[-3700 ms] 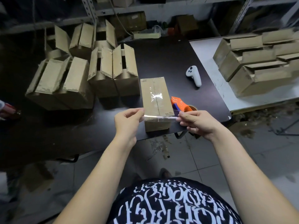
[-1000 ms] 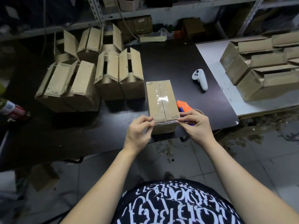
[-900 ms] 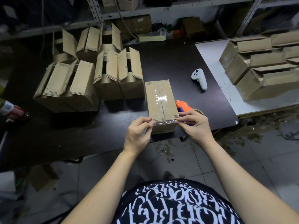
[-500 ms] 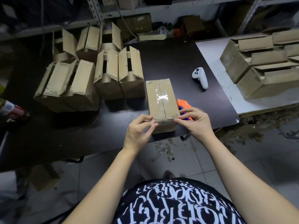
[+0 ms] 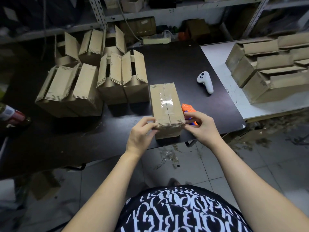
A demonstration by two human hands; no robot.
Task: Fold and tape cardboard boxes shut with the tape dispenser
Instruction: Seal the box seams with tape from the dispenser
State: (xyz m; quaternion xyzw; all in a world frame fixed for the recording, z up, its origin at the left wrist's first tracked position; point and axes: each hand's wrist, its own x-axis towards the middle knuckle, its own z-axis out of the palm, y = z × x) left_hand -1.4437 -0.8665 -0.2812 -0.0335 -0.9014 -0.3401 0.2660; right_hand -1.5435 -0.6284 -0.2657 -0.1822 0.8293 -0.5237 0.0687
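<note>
A closed cardboard box [image 5: 167, 104] stands at the near edge of the black table [image 5: 175, 64], with clear tape shining along its top seam. A short tape strip [image 5: 169, 125] lies across the box's near top edge. My left hand [image 5: 142, 131] pinches the strip's left end against the near left corner. At the near right corner my right hand [image 5: 202, 126] holds the other end. The orange and blue tape dispenser [image 5: 188, 108] lies on the table just right of the box, partly hidden behind my right fingers.
Several cardboard boxes with raised flaps [image 5: 117, 81] crowd the table's left and back. A white controller [image 5: 205, 82] lies to the right. More boxes [image 5: 267, 72] are stacked on a white table [image 5: 224, 91] at right. Shelving runs behind; tape scraps [image 5: 168, 158] litter the floor.
The tape strip held stretched above the near end has come down onto the box's edge. Both hands have closed in on the near corners, folding its ends down the sides.
</note>
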